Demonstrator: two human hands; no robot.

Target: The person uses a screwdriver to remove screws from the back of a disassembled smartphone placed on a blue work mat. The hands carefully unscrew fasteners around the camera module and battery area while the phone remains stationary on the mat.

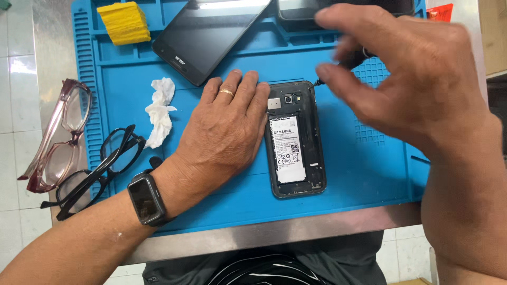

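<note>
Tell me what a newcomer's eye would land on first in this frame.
First, the opened phone lying back-up in the middle of the blue work mat, its battery bare. The left hand lies flat beside it, touching its left edge, while the right hand hovers above its top end, blurred, fingers pinching a dark tool. At the mat's left edge lie two pairs of glasses and a crumpled tissue.

Bright even light — right hand motion-blurred.
</note>
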